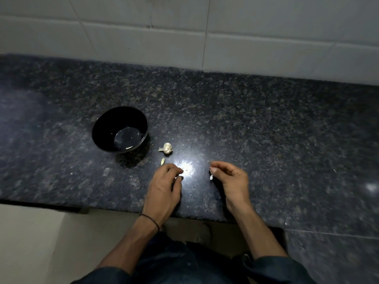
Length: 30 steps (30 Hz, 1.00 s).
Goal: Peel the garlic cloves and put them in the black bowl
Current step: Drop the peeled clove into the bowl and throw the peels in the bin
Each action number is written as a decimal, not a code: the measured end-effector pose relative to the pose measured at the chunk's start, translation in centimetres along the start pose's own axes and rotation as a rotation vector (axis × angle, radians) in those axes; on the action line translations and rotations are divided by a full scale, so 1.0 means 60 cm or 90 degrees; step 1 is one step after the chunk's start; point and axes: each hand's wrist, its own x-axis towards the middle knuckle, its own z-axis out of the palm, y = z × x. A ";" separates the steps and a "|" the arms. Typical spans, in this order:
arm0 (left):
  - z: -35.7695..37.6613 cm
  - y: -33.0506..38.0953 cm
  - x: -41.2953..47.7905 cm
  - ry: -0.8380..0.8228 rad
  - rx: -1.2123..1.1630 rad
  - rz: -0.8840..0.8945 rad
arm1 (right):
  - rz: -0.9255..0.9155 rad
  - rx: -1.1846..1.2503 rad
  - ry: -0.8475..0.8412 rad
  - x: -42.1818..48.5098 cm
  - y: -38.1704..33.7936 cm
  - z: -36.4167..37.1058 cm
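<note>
Two hands curl over the counter [266, 124]: the left hand [164, 185] pinches a pale clove [180, 177] at its fingertips, the right hand [230, 179] pinches a scrap [211, 176], probably skin. Beyond and left of the left grip sits the bowl [96, 124], nearer that hand, with a bulb [167, 148] and loose clove [162, 161] between

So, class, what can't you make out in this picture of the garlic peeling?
- Head view: the white bit in the left hand, mostly covered by its fingers.
- White scrap at the right hand: too small to tell clove from skin.
- Specks in the black bowl: too small.
</note>
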 end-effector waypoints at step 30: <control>0.034 0.117 -0.175 -0.665 -0.210 0.599 | -0.128 0.659 0.699 -0.489 0.194 0.002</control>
